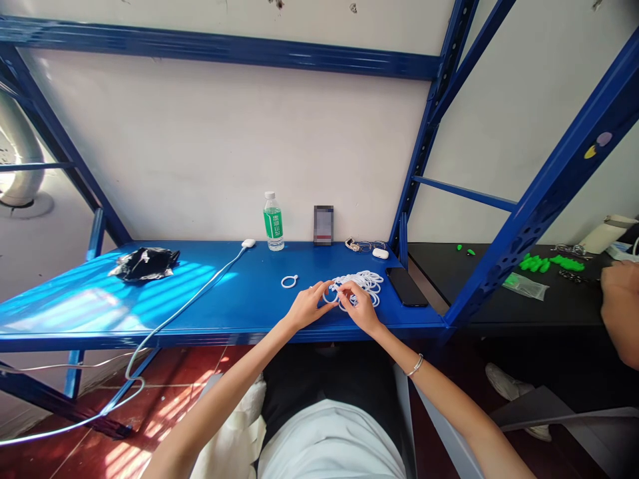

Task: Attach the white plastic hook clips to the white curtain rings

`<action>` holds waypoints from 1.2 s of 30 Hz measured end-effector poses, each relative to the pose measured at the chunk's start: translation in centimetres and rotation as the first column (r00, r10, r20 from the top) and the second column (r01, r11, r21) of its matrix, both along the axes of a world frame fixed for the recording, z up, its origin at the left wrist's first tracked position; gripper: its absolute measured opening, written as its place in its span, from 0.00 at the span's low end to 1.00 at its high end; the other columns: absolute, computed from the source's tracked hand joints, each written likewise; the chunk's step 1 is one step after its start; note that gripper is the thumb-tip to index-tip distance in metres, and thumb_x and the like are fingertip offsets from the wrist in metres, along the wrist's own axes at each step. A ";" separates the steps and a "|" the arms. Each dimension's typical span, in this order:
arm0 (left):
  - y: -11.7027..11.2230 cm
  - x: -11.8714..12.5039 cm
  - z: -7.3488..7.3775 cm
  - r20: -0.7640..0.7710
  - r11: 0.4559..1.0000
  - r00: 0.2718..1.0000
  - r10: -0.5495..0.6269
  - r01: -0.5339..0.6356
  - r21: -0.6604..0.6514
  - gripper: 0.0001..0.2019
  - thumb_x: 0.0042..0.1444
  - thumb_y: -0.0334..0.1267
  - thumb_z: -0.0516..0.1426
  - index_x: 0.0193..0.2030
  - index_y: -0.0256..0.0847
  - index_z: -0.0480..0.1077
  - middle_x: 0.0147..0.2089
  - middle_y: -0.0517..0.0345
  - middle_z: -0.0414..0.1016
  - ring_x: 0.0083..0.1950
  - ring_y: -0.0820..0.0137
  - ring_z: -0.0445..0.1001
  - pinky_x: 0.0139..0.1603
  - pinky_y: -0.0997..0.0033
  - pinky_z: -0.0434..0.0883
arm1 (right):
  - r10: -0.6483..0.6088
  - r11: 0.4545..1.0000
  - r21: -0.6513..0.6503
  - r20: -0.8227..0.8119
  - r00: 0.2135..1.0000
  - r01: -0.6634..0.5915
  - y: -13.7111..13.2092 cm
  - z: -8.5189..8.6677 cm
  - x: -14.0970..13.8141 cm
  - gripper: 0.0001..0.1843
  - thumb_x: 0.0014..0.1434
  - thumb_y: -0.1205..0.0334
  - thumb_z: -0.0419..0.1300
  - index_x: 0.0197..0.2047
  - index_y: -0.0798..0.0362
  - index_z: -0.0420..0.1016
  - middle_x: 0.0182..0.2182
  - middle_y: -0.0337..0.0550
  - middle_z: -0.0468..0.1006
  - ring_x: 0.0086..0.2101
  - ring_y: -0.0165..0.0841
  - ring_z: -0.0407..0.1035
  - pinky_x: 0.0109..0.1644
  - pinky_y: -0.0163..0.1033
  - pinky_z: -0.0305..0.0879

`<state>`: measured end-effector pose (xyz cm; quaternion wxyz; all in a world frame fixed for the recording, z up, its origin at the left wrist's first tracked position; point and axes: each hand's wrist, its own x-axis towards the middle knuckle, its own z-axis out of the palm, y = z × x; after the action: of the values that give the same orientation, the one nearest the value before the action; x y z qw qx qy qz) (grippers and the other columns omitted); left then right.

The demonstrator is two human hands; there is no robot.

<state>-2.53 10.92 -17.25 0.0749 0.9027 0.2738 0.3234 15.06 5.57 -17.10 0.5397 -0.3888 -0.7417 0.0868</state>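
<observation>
My left hand (308, 306) and my right hand (360, 309) come together near the front of the blue table (210, 309). Between them is a white ring (328, 297), with the fingers of both hands closed on it. Just behind and beside my right hand lies a heap of similar white rings (368, 282), partly covered by that hand. One separate white ring (288, 282) with a small tab rests on the table to the left of the heap. The exact contact of the fingertips is too small to make out.
Along the back stand a water bottle (274, 223) and a small upright screen (323, 226). Glasses (369, 246), a white case (380, 253) and a black phone (407, 287) lie at right. A white cable (192, 297) and black plastic bag (146, 264) occupy the left. Another person's hand (620, 309) is far right.
</observation>
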 end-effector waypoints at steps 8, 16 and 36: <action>0.1 0.0 -0.2 -0.013 1.000 1.000 0.004 -0.003 0.007 0.25 0.62 0.55 0.47 0.59 0.42 0.58 0.41 0.54 0.72 0.31 0.71 0.73 0.27 0.75 0.67 | -0.002 1.000 0.002 0.005 1.000 0.002 0.0 0.0 -0.1 0.06 0.65 0.59 0.52 0.39 0.50 0.68 0.33 0.41 0.72 0.30 0.32 0.68 0.35 0.38 0.68; 0.2 0.0 -0.4 -0.006 1.000 1.000 0.002 -0.002 0.007 0.24 0.62 0.55 0.47 0.59 0.43 0.58 0.41 0.55 0.72 0.31 0.71 0.73 0.27 0.75 0.67 | 0.002 1.000 0.005 -0.003 1.000 -0.002 -0.1 0.1 -0.1 0.05 0.64 0.61 0.52 0.39 0.50 0.68 0.32 0.41 0.72 0.30 0.32 0.68 0.36 0.39 0.68; -0.2 0.1 0.0 0.001 1.000 1.000 -0.003 0.003 -0.031 0.26 0.62 0.55 0.47 0.60 0.42 0.59 0.44 0.51 0.74 0.33 0.68 0.74 0.31 0.71 0.70 | 0.017 0.999 -0.040 -0.049 0.999 -0.018 -0.2 0.2 0.0 0.10 0.65 0.58 0.53 0.45 0.49 0.72 0.39 0.45 0.75 0.37 0.35 0.71 0.40 0.41 0.71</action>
<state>-2.46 10.76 -17.28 0.0894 0.9017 0.2773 0.3193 15.11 5.42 -16.88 0.5489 -0.3908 -0.7298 0.1158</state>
